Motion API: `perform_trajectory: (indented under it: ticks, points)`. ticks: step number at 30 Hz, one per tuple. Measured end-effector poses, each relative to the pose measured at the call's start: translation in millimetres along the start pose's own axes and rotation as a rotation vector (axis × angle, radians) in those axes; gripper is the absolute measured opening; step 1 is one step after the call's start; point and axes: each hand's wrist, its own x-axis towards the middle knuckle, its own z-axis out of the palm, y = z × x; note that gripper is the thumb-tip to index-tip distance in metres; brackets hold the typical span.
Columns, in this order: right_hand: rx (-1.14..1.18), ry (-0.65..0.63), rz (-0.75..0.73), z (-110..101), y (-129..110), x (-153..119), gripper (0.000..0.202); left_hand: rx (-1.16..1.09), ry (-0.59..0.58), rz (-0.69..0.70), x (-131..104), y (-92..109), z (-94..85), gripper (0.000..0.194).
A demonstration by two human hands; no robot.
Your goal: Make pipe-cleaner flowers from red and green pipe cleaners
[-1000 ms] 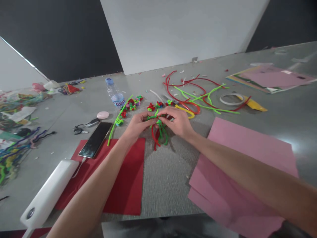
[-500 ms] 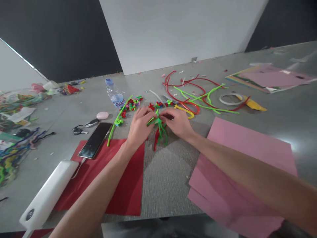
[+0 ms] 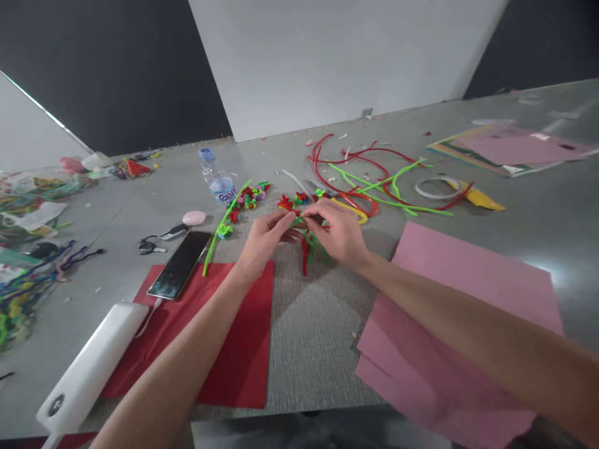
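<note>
Between my two hands is a bundle of green and red pipe cleaners (image 3: pixel 307 249), its ends hanging toward the table. My left hand (image 3: pixel 266 240) pinches its upper part from the left, thumb against fingers. From the other side my right hand (image 3: pixel 337 232) pinches the same bundle close to the left fingertips. Fingers hide part of the bundle. Just beyond the hands lie small red and green pipe-cleaner twists (image 3: pixel 286 202) and scissors with orange-red and yellow handles (image 3: pixel 367 204). A single green pipe cleaner (image 3: pixel 213 249) lies left of my left hand.
A water bottle (image 3: pixel 218 178) stands at back left. Loose red and green pipe cleaners (image 3: pixel 374 184) and a tape roll (image 3: pixel 437 187) lie at back right. A phone (image 3: pixel 181 265) and white power bank (image 3: pixel 93 365) rest by red paper (image 3: pixel 238 368); pink paper (image 3: pixel 468 274) lies right.
The fingers have shifted on the bundle, and my left hand has turned slightly. The hanging ends have swung a little to the right and are more covered by my right hand.
</note>
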Motion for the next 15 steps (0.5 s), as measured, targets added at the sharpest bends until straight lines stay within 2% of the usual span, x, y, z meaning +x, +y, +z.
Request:
perform_trajectory:
  ticks: [5, 9, 11, 15]
  points:
    - [-0.006, 0.006, -0.011, -1, 1, 1, 0.011, 0.195, 0.064, 0.185, 2, 1, -6.3, 0.024]
    - [-0.018, 0.014, -0.043, 1, 5, 2, 0.010, 0.488, 0.104, 0.347, 5, -4, -13.6, 0.019]
    - [-0.024, 0.018, -0.057, 2, 7, 2, 0.010, 0.625, 0.105, 0.428, 5, -5, -15.4, 0.020]
    - [-0.041, 0.005, -0.049, 3, 9, 2, 0.011, 0.763, 0.076, 0.538, 3, -4, -15.7, 0.023]
